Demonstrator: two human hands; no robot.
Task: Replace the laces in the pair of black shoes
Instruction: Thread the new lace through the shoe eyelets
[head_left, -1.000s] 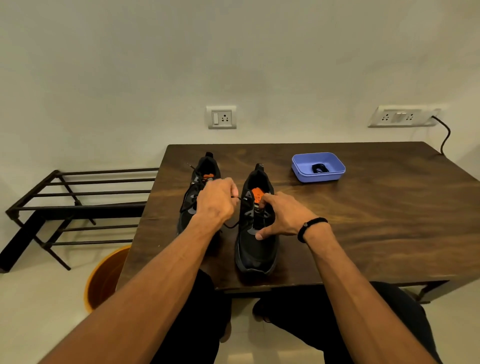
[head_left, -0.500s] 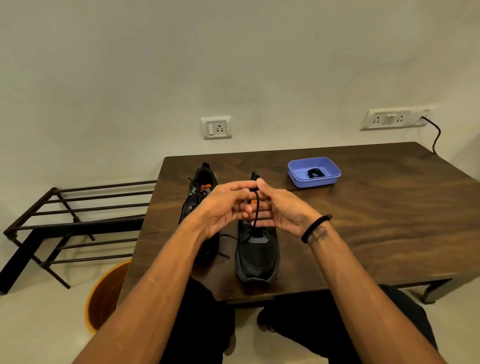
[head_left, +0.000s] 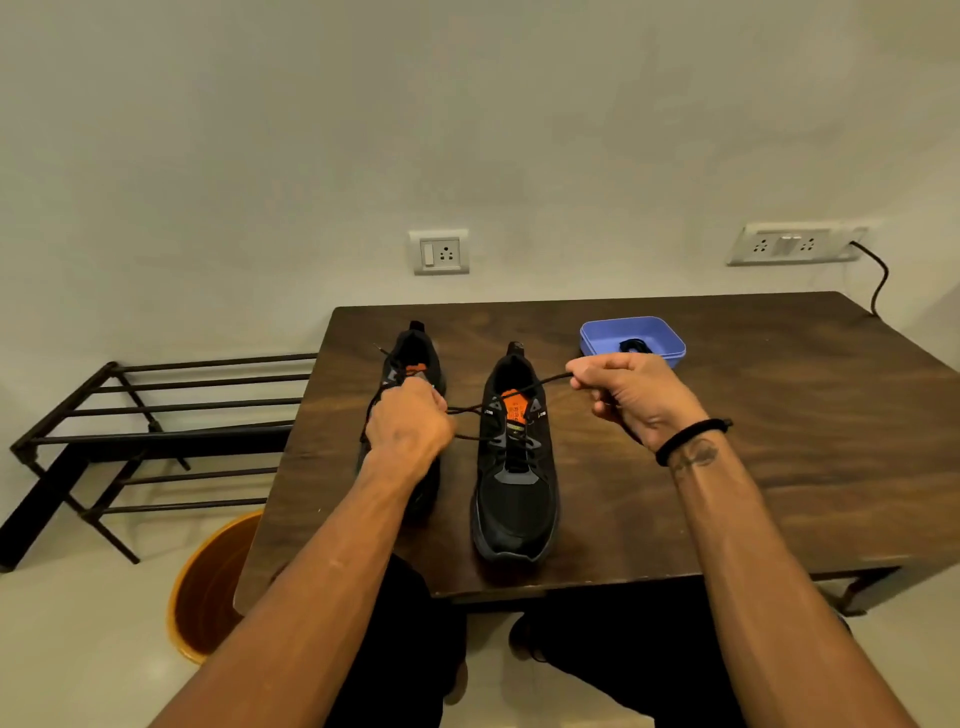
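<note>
My left hand (head_left: 408, 423) covers most of the left black shoe (head_left: 415, 358); only its heel collar and a patch of orange tongue show beyond my knuckles. The fingers are curled into a fist, and the grip closes on one end of the black lace (head_left: 475, 409), though the contact itself is hidden under the hand. My right hand (head_left: 631, 392) pinches the other lace end between thumb and forefinger, remaining fingers curled. The lace runs taut between both grips, crossing over the right black shoe (head_left: 514, 467), which stands between my hands on the dark wood-grain tabletop (head_left: 779, 415). That shoe is matte mesh with an orange tongue label; its lettering is unreadable. Just beyond my right grip sits a blue plastic tray (head_left: 670, 338), rounded-rectangular, holding a small dark bundle too indistinct to identify.
</note>
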